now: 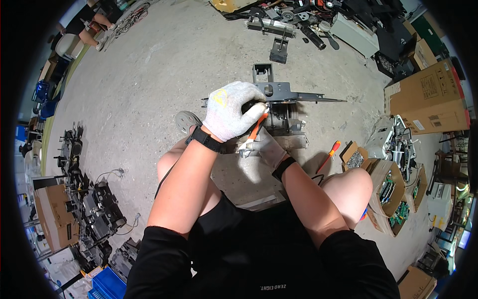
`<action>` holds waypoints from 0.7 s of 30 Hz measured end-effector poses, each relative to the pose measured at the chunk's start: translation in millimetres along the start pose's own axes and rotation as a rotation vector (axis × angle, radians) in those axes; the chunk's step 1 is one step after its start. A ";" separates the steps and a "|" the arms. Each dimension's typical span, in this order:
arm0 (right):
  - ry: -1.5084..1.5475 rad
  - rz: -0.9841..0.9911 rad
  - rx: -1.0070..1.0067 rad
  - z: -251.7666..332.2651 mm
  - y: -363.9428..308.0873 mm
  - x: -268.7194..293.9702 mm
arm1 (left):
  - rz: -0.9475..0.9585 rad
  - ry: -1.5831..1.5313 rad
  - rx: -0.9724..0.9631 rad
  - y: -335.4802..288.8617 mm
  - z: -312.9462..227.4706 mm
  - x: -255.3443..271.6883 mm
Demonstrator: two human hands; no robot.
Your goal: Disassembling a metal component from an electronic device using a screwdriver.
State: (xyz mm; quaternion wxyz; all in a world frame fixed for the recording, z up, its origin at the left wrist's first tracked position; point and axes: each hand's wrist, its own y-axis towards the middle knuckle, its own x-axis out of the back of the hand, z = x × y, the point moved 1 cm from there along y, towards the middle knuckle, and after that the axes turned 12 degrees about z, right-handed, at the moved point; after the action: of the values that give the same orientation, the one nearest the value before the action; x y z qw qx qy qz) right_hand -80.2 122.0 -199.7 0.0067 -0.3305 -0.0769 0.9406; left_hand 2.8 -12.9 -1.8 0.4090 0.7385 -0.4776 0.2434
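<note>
Concrete floor [144,79] carried the work: fingers of the right hand [270,149] grasped an orange tool [257,128], the left hand [230,110] curled by its tip, hold unclear, over a dark metal assembly [285,115], plate [282,90] apparently still on; beyond, one bracket [279,52] lay separate

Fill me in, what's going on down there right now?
A person wearing light gloves is working on a dark metal assembly on the floor. The right hand grips an orange-handled tool, while the left hand is at the tool's upper end, against the assembly; its fingertips' exact contact is hard to tell. A red-handled screwdriver lies near the right knee.
</note>
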 end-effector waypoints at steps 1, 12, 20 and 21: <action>-0.023 0.012 -0.012 -0.6 1.0 1.6 | 0.000 -0.003 0.002 -0.3 -0.1 0.2; -0.043 0.028 -0.006 -11.2 3.7 12.5 | 0.000 0.005 -0.010 1.9 -0.3 -1.4; -0.015 -0.011 -0.011 -10.5 4.5 8.3 | 0.004 0.009 -0.002 1.3 -0.8 -0.6; -0.066 -0.001 0.019 -11.2 4.6 11.0 | 0.003 0.008 -0.003 2.1 -1.2 -1.1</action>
State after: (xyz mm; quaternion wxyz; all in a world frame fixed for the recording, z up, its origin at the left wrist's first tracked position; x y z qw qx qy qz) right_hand -81.7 119.7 -215.7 0.0078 -0.2991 -0.0683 0.9517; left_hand 0.5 -11.7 -1.1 0.4117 0.7362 -0.4775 0.2461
